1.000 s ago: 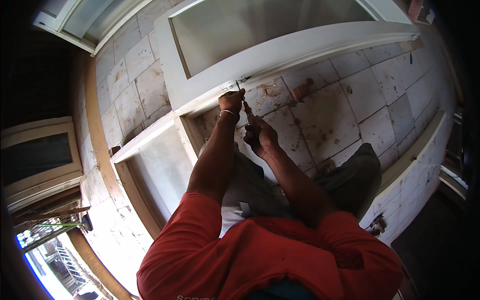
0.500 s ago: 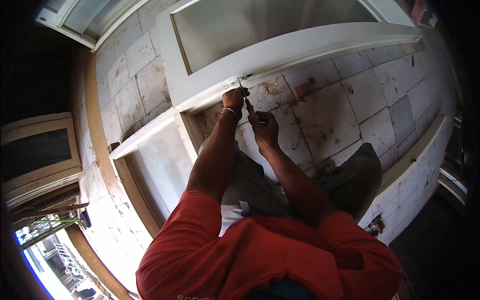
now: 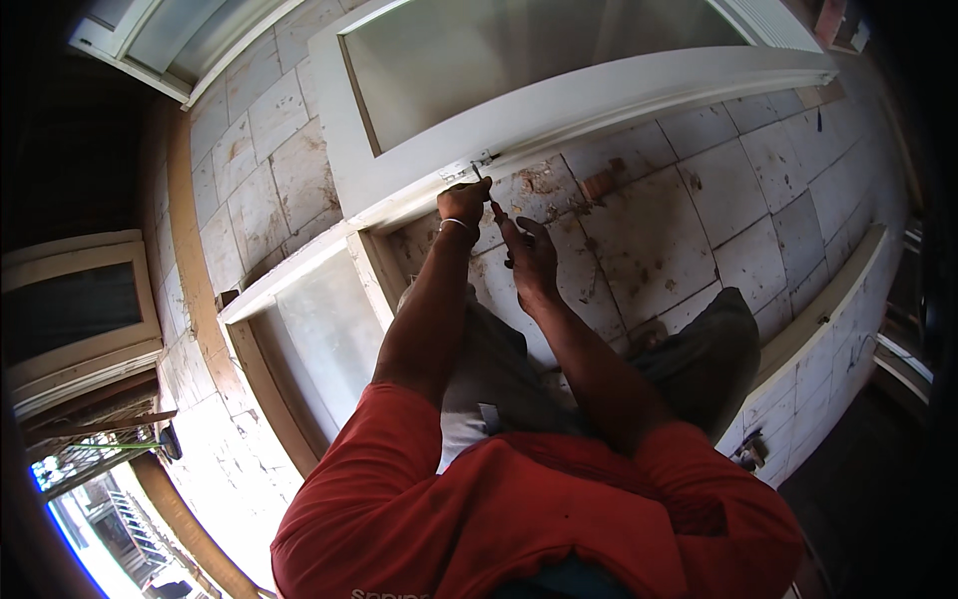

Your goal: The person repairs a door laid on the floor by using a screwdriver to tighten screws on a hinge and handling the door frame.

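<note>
A screwdriver (image 3: 498,212) with a reddish handle slants up to a metal hinge (image 3: 459,172) on the edge of a white framed door panel (image 3: 409,155). My right hand (image 3: 534,265) grips the handle from below, its fingers partly uncurled along it. Closed beside the hinge, my left hand (image 3: 463,204) pinches around the shaft near the tip. A pale band circles my left wrist. The fingertips and any screw are too small to make out.
Below the panel lies another glazed frame (image 3: 324,319), near my left arm. Worn tiles (image 3: 654,225) cover the floor, with a brownish block (image 3: 601,185) on them. A long pale board (image 3: 813,319) runs along the right. More framed panels (image 3: 80,309) stand at the left.
My right hand's fingers have loosened and spread around the screwdriver handle. My left hand has shifted slightly left and down, with the screwdriver's tip still by the hinge.
</note>
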Demonstrator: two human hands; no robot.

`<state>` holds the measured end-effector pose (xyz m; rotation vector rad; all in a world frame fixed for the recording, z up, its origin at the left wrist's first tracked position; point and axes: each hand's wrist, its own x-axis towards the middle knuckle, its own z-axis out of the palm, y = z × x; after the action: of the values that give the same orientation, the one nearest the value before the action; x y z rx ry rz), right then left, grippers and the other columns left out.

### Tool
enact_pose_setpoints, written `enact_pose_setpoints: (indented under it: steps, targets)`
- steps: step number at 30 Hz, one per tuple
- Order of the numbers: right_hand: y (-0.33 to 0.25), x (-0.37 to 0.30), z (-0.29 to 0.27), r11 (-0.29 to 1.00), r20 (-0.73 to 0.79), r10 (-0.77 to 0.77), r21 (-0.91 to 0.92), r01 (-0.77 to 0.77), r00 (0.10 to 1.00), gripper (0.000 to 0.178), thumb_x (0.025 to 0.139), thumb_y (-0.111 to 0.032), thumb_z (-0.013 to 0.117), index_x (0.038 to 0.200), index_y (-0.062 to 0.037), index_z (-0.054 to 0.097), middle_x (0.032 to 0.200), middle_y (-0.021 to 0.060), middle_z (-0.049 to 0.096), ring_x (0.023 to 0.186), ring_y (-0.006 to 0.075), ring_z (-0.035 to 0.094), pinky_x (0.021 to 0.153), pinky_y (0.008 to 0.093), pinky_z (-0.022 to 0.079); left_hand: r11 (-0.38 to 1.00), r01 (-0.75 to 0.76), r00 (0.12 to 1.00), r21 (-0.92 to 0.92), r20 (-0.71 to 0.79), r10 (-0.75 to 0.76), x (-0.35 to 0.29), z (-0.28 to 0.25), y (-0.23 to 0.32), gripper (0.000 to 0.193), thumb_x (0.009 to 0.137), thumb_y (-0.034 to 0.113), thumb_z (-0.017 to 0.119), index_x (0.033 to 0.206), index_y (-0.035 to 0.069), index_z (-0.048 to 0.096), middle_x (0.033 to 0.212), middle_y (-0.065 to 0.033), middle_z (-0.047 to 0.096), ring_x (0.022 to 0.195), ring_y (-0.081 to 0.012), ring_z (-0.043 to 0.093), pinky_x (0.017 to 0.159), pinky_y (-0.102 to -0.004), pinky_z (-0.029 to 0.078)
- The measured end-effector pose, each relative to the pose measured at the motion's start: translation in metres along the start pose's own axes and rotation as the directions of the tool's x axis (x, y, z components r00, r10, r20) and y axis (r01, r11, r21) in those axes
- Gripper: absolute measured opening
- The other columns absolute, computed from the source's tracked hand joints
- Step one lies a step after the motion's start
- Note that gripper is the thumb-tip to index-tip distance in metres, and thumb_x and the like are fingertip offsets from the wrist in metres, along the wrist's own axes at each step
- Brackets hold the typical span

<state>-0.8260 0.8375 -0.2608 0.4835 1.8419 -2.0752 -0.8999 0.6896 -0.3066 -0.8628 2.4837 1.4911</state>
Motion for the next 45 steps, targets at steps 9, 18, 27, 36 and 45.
enact_pose_setpoints:
  steps: [9, 18, 27, 36, 45]
  targets:
    - [0.0, -0.004, -0.009, 0.779, 0.401, 0.278, 0.438, -0.449, 0.873, 0.038, 0.093, -0.041, 0.057, 0.109, -0.0073, 0.054, 0.079, 0.0071, 0.058, 0.062, 0.0166, 0.053, 0.057, 0.0327, 0.047, 0.981, 0.033, 0.999, -0.191, -0.012, -0.036, -0.002, 0.003, 0.004, 0.02, 0.086, 0.016, 0.055, 0.087, 0.004, 0.071, 0.086, -0.0075, 0.072, 0.072, -0.0168, 0.066, 0.069, -0.0317, 0.052]
    - [0.001, -0.003, -0.007, 0.918, 0.157, 0.271, 0.253, -0.304, 0.95, 0.041, 0.087, -0.034, 0.067, 0.115, -0.0056, 0.055, 0.08, 0.0056, 0.055, 0.051, 0.0102, 0.045, 0.047, 0.0254, 0.041, 0.987, 0.107, 0.992, -0.12, -0.062, -0.115, -0.004, 0.005, 0.002, 0.028, 0.086, 0.025, 0.054, 0.09, 0.003, 0.071, 0.087, -0.0078, 0.072, 0.077, -0.0179, 0.066, 0.071, -0.0325, 0.049]
    - [0.001, -0.001, -0.005, 0.853, 0.191, 0.312, 0.376, -0.363, 0.931, 0.042, 0.086, -0.032, 0.067, 0.114, -0.0027, 0.055, 0.078, 0.0058, 0.055, 0.049, 0.009, 0.042, 0.045, 0.0247, 0.038, 0.964, 0.166, 0.98, -0.209, -0.07, -0.184, -0.001, 0.004, 0.0, 0.032, 0.088, 0.028, 0.05, 0.081, 0.005, 0.071, 0.085, -0.0079, 0.072, 0.079, -0.0193, 0.066, 0.075, -0.0343, 0.048]
    - [0.01, 0.0, 0.008, 0.996, 0.005, 0.027, 0.091, -0.027, 1.0, 0.029, 0.09, -0.026, 0.063, 0.107, -0.0044, 0.055, 0.077, 0.0046, 0.054, 0.052, 0.0111, 0.044, 0.05, 0.0265, 0.039, 0.999, 0.049, 0.997, -0.022, -0.065, -0.05, 0.004, 0.007, -0.006, 0.03, 0.091, 0.025, 0.048, 0.086, 0.006, 0.071, 0.087, -0.0066, 0.072, 0.081, -0.0195, 0.066, 0.077, -0.0314, 0.048]
    - [0.021, 0.013, -0.001, 0.979, 0.111, 0.165, 0.099, -0.176, 0.98, 0.044, 0.084, -0.022, 0.071, 0.117, -0.0001, 0.053, 0.079, 0.0023, 0.056, 0.066, 0.0097, 0.051, 0.059, 0.0285, 0.045, 0.9, 0.106, 0.988, -0.423, -0.057, -0.143, -0.003, 0.005, 0.002, 0.023, 0.084, 0.021, 0.064, 0.09, 0.0, 0.072, 0.087, -0.0091, 0.072, 0.081, -0.0172, 0.065, 0.075, -0.0317, 0.049]
